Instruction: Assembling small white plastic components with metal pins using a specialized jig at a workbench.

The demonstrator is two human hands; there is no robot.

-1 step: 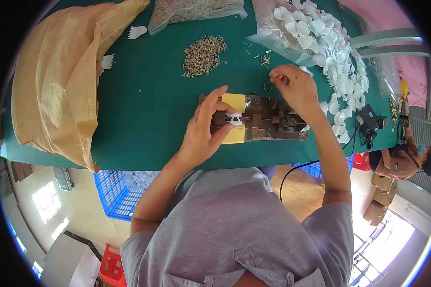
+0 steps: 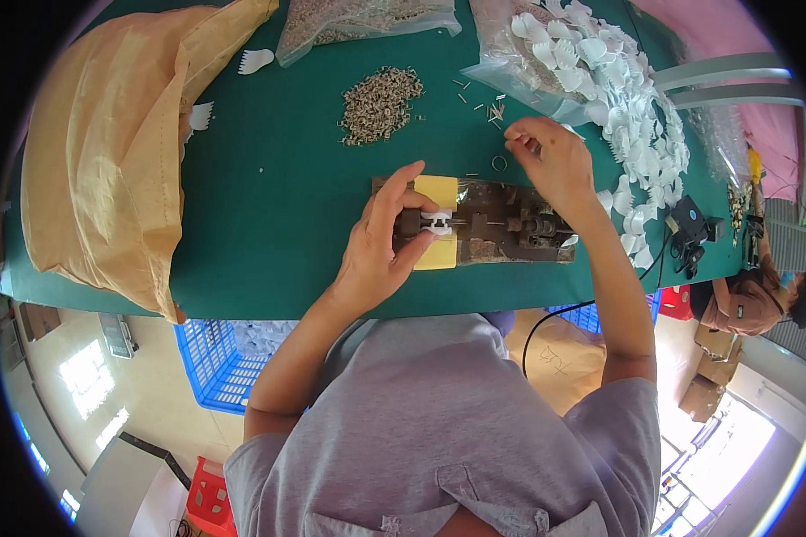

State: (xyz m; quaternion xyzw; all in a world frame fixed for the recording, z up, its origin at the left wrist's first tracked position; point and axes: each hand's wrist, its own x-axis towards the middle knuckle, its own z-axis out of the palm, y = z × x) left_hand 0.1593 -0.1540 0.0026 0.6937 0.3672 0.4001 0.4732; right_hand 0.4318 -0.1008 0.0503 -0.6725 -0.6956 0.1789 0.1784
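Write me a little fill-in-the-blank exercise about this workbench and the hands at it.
1. The small piece between the left hand's thumb and finger is coloured ____.
2. The hand nearer the pile of white toothed pieces is the ____ one.
3. The big paper bag is at the picture's ____ side.
4. The brown fixture's brightly coloured patch is ____.

Missing words: white; right; left; yellow.

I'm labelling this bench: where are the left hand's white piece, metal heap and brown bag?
White piece (image 2: pixel 441 230), head view: lower part.
Metal heap (image 2: pixel 381 104), head view: centre.
Brown bag (image 2: pixel 107 161), head view: middle.
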